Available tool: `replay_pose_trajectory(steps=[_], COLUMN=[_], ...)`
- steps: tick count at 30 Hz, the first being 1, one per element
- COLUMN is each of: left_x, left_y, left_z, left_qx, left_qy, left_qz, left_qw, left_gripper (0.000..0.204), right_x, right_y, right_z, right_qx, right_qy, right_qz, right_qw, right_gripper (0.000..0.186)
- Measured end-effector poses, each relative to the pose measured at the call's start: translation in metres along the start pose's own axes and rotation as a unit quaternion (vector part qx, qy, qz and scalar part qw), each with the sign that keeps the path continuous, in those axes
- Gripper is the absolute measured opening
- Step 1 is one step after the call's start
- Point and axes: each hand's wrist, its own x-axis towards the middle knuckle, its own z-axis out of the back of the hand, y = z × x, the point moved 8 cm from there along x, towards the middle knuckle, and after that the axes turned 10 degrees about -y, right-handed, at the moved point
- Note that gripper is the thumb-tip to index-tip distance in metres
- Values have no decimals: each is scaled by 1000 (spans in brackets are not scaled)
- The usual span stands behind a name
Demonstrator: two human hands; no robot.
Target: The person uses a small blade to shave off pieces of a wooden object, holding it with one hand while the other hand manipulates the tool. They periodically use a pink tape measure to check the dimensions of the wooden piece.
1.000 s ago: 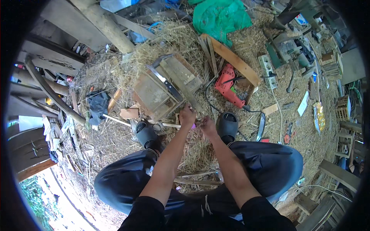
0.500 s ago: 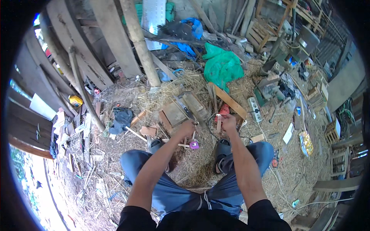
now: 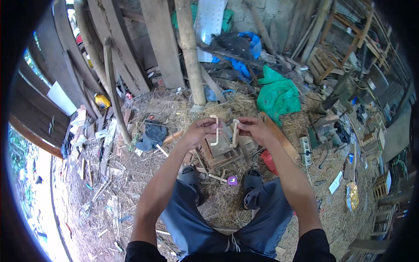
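My left hand (image 3: 201, 130) pinches a thin, pale, bent piece (image 3: 216, 141) with short turned ends, held upright. Close to it on the right, my right hand (image 3: 254, 129) grips a second pale, bracket-like piece (image 3: 235, 139), which looks thicker. A small gap separates the two pieces. Behind and below them lies a worn wooden box or block (image 3: 220, 152) on the straw, partly hidden. A small purple object (image 3: 232, 180) lies between my sandalled feet, beside a short light stick (image 3: 217, 178).
A red drill (image 3: 269, 162), a leaning board (image 3: 281, 142) and a power strip (image 3: 305, 150) lie to the right. Beyond are a green plastic sheet (image 3: 279, 98) and machinery (image 3: 331, 135). A wooden post (image 3: 187, 48), planks and scraps surround the straw-strewn floor.
My hands have come up from down by the wooden box to mid-air, each now clearly showing a pale piece. The view has tilted up, bringing more of the back wall in.
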Motion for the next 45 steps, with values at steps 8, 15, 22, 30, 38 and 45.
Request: replay_pose_trajectory(steps=[8, 15, 22, 30, 38, 45], left_x=[12, 2, 2, 1, -20, -58], left_y=[26, 11, 5, 10, 31, 116], left_z=[79, 83, 83, 110, 214, 329], left_qx=[16, 2, -4, 26, 71, -19], left_qy=[-118, -114, -97, -161, -297, -397], left_qz=[14, 11, -14, 5, 66, 79], left_qw=[993, 993, 995, 987, 950, 914], left_gripper=[27, 28, 31, 30, 29, 24], right_x=[48, 60, 58, 81, 101, 98], right_y=[-27, -22, -22, -59, -113, -89], right_z=[-79, -112, -112, -90, -91, -187], right_qx=[-72, 42, 53, -114, -461, -512], right_qy=[49, 110, 114, 18, -4, 48], right_qz=[-30, -42, -53, -7, 195, 291], right_qw=[996, 992, 991, 993, 866, 807], right_gripper=[35, 37, 35, 27, 17, 13])
